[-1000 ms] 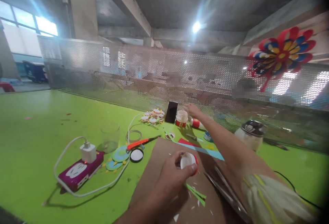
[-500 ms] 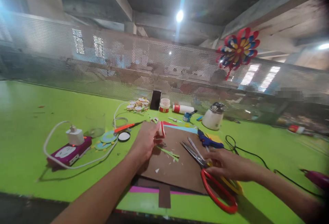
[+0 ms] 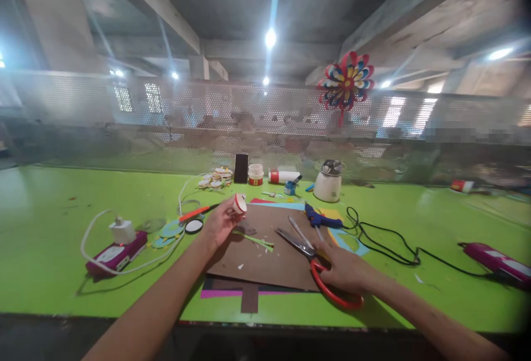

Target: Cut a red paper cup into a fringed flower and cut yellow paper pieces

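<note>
My left hand [image 3: 219, 223] is closed around a small red and white paper cup [image 3: 239, 204], held tilted above the left back part of a brown board [image 3: 257, 264]. Over at the board's right side, my right hand [image 3: 344, 268] has its bent fingers on the scissors [image 3: 334, 293] with red handles, whose blades lie on the board. A bit of yellow shows under those fingers, mostly hidden. A pale slim strip [image 3: 301, 231] lies beside the blades. Thin green strips [image 3: 259, 240] and white paper scraps [image 3: 240, 266] are between the hands.
A blue glue gun [image 3: 326, 218] with a black cord lies behind my right hand. At left are a purple power strip [image 3: 118, 253], a white plug and an orange cutter [image 3: 194, 214]. A phone [image 3: 241, 168], cups and a white kettle-like container [image 3: 327, 185] stand by the mesh screen.
My view has tilted up and turned slightly right. The cup in my left hand now shows more of its open mouth. My right hand covers more of the yellow part by the scissors.
</note>
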A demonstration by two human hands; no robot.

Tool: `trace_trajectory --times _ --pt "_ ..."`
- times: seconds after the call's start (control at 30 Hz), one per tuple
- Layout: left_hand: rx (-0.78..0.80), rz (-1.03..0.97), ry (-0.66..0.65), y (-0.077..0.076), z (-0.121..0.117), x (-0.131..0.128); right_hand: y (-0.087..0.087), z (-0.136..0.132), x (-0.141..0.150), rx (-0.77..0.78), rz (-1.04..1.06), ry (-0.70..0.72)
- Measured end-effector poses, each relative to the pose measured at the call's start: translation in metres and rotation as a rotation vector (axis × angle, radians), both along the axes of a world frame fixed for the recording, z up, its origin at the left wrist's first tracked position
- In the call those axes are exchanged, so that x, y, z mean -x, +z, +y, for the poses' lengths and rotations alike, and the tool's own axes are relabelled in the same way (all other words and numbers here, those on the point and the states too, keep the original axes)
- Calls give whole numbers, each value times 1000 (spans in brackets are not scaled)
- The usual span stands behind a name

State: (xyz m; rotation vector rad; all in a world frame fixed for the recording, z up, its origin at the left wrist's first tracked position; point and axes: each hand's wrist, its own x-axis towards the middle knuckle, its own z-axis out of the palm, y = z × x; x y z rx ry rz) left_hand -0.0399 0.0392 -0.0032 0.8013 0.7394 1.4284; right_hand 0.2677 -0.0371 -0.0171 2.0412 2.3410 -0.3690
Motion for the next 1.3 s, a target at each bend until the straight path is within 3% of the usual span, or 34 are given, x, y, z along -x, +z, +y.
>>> trace_trajectory --times 0.2,0.37,0.5,0.63,0.73,0.9,1.1,1.3 --pt "23 -89 -56 3 0 1 6 5 -14 -62 262 -60" --pt "52 -86 -90 17 -4 -2 39 10 -21 -208 597 -28" --pt "26 -31 -152 41 -7 -7 55 15 11 -214 902 116" --pt "-19 -32 -188 53 -2 -10 47 27 54 -133 1074 256" --pt "-23 -46 -208 43 3 -9 41 31 68 -170 1066 282" --pt "2 -92 -221 25 2 -6 32 26 64 -279 878 201" --pt "33 -137 -206 28 -12 -12 14 12 64 -357 559 195" --pt "129 -223 -199 28 -17 -18 10 7 63 -604 345 315"
